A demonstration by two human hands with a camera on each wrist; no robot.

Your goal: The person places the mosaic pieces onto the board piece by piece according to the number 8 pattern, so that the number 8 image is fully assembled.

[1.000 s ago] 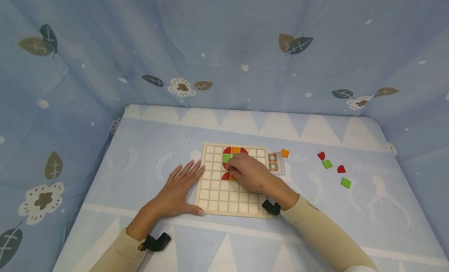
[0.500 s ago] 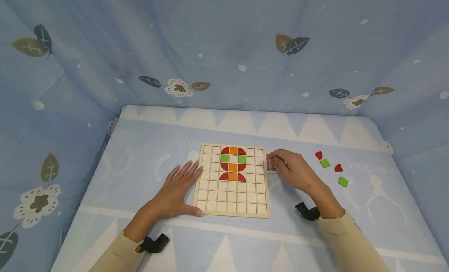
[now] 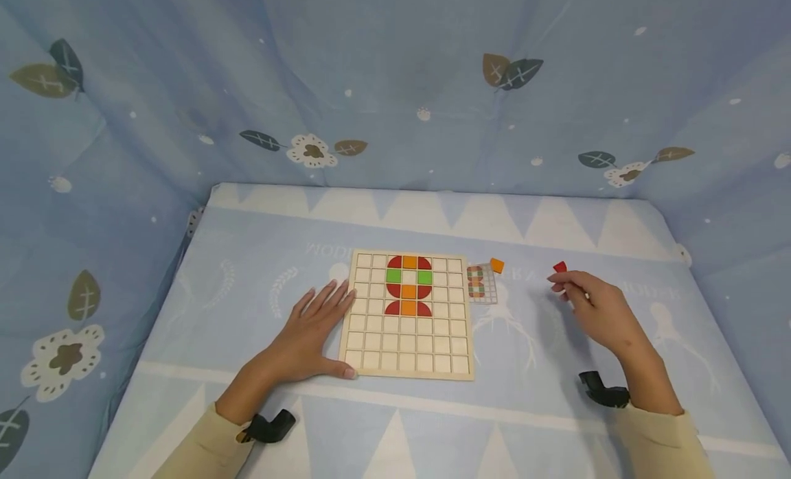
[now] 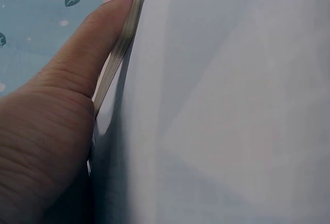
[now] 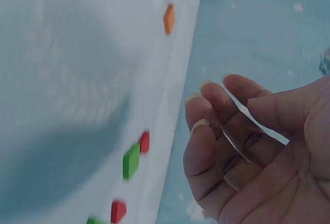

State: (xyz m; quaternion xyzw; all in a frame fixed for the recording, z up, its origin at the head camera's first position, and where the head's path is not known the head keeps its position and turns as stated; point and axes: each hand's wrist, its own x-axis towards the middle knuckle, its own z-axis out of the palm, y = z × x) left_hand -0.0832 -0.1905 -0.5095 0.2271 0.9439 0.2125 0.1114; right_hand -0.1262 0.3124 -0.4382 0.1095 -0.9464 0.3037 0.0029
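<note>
My left hand (image 3: 312, 335) lies with fingers spread at the left edge of a wooden grid board (image 3: 371, 343). In the left wrist view its thumb (image 4: 95, 41) rests along the board's edge (image 4: 114, 62). Red quarter-circle, orange and green square tiles sit in the board's upper middle cells. My right hand (image 3: 596, 311) hovers over the loose tiles at right, fingers loosely bent and holding nothing. Just past its fingertips shows a red tile (image 3: 559, 267). The right wrist view has a green tile (image 5: 131, 161) and another red tile (image 5: 118, 211) below the hand; the head view hides these.
A small pattern card (image 3: 484, 294) lies against the board's right side. An orange square tile (image 3: 497, 265) sits at its upper corner. Patterned blue cloth covers the table (image 3: 408, 424), with a hanging curtain (image 3: 395, 67) behind.
My right hand has moved from over the board, past the pattern card, rightward to the loose tiles. The left hand has stayed at the board's edge.
</note>
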